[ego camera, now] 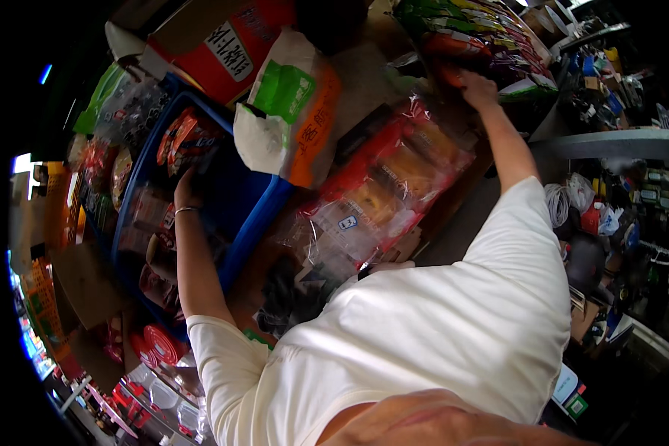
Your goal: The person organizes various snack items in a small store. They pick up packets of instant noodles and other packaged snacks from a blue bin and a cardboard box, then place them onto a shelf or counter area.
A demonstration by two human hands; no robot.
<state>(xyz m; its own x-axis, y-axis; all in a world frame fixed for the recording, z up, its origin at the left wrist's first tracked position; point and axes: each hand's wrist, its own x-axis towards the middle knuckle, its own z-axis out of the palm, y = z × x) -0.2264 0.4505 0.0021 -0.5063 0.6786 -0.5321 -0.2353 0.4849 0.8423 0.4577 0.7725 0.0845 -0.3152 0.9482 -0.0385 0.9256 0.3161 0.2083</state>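
Note:
My left hand (186, 190) reaches into a deep blue plastic bin (256, 212). It is at the lower edge of some orange-red snack packets (183, 139); shadow hides the fingers, so their grip cannot be made out. On the far right, my right hand (479, 91) has its fingers on a red packet (450, 73), beside a pile of purple and green snack packets (507, 50). Between my arms lies a large clear and red plastic bag (390, 173) of yellowish packaged food, bearing a price tag (348, 222).
A white, green and orange sack (290, 106) leans by the bin's far rim. Behind it stands a red carton (223, 50). More clear packages (153, 209) fill the bin's near left side. Red round lids (161, 344) sit below it. Crowded shelves (607, 206) line the right.

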